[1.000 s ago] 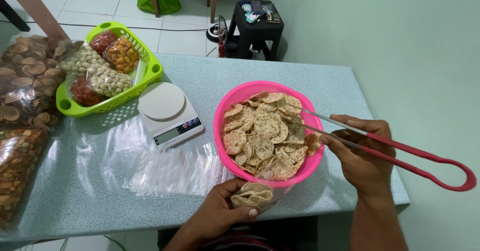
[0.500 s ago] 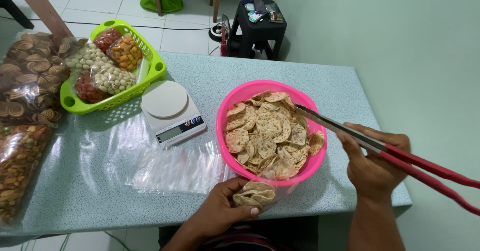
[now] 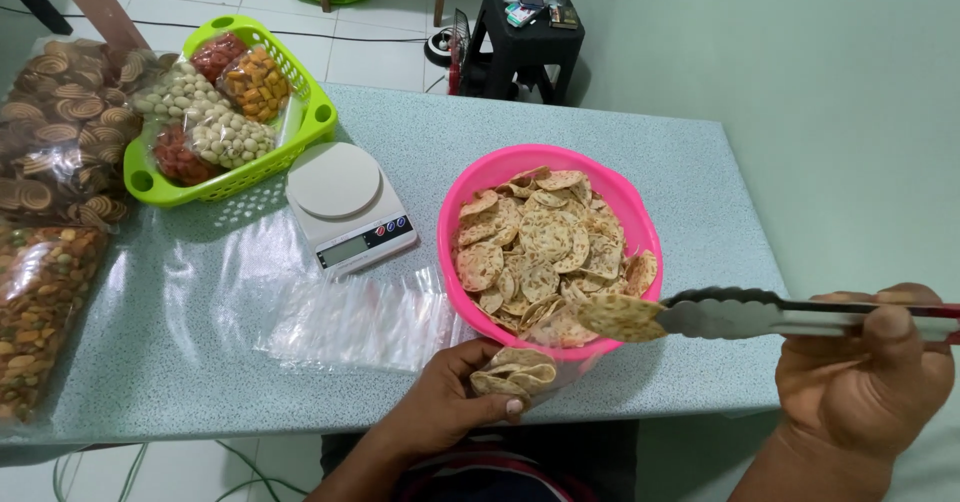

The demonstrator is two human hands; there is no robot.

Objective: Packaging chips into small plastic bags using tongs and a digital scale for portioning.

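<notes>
our right hand (image 3: 865, 382) is closed around the tongs (image 3: 760, 314), which pinch one round cracker (image 3: 620, 316) above the near rim of the pink bowl (image 3: 470, 177), at the table's (image 3: 180, 382) near edge. our left hand (image 3: 445, 407) is curled around a small clear bag (image 3: 515, 374) with a few crackers inside, just under that rim. we think the brittle cracker could snap or slip from the tongs, and miss the narrow bag mouth.

Scale (image 3: 343, 198) left of bowl (image 3: 500, 166); basket (image 3: 318, 119) behind scale
</notes>
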